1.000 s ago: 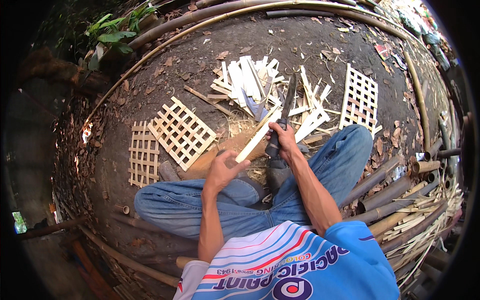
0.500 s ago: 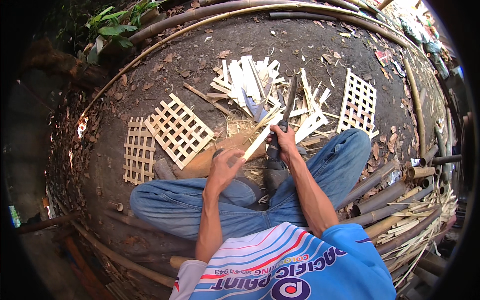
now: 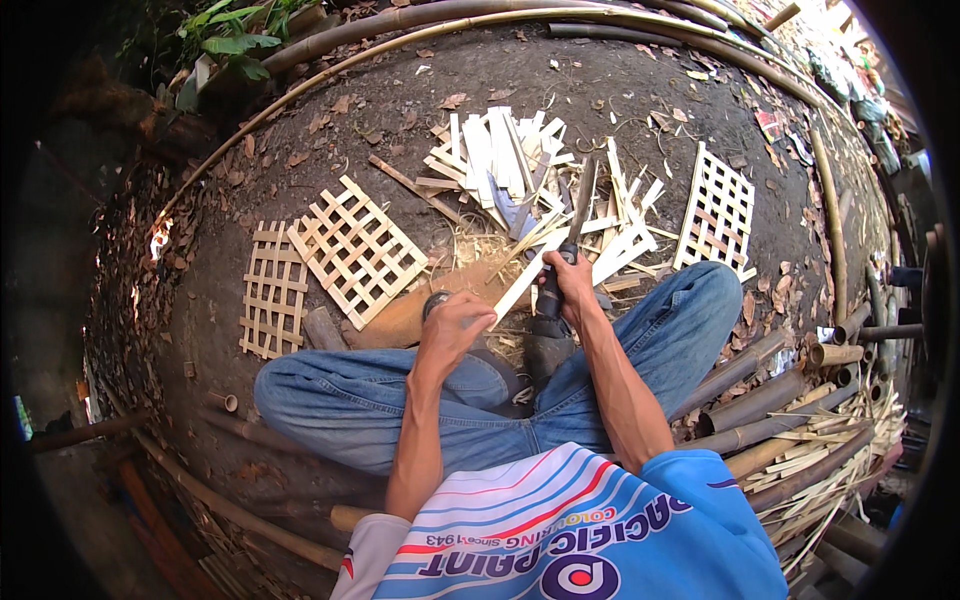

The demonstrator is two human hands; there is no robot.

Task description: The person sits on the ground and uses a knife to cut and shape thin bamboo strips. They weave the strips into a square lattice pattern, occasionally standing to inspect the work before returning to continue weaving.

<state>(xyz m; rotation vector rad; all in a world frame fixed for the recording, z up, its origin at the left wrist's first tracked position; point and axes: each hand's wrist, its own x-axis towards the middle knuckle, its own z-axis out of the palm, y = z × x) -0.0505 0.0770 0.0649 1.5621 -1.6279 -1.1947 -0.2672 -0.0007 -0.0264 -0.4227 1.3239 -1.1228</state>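
Observation:
My left hand is closed, its fingertips pinching the lower end of a pale bamboo strip. The strip slants up and to the right, to the side of a long-bladed knife. My right hand wraps round the knife's black handle, and the blade points away from me. Whether the blade touches the strip I cannot tell. Beyond both hands lies a heap of split bamboo strips. A brown log rests on the ground near my left hand.
Two woven bamboo lattices lie on the left, overlapping at their edges; a third lattice is at the right. Bamboo poles and thin shavings are piled to my lower right. A long bent pole crosses the far side.
The knife blade has turned slightly and its flat looks lighter. Both hands keep nearly the same places and grips; the whole view has shifted a little.

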